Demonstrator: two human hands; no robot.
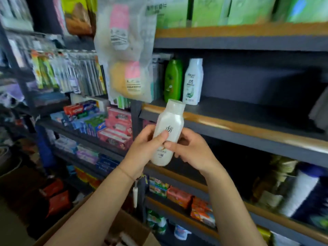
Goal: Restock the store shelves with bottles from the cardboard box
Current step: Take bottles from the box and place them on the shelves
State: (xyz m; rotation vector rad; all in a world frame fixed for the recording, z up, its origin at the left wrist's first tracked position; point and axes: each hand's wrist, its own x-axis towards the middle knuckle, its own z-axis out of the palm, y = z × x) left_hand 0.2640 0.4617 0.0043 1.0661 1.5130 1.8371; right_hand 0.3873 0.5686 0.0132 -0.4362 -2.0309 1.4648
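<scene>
A white bottle (169, 126) with dark lettering is held upright in front of the middle shelf (230, 125), its cap level with the shelf's wooden lip. My left hand (147, 144) grips its lower body from the left, thumb across the front. My right hand (190, 150) holds it from the right, fingers curled round the back. On that shelf stand a green bottle (173, 80) and a white bottle with a green label (193, 82), side by side at the left end. The cardboard box (124, 228) lies open below my arms.
The shelf to the right of the two standing bottles is bare and dark. A hanging bag of sponges (126, 50) covers the upright post. Toothpaste boxes (99, 121) fill the left racks. Soap packs (179, 196) and more bottles sit on lower shelves.
</scene>
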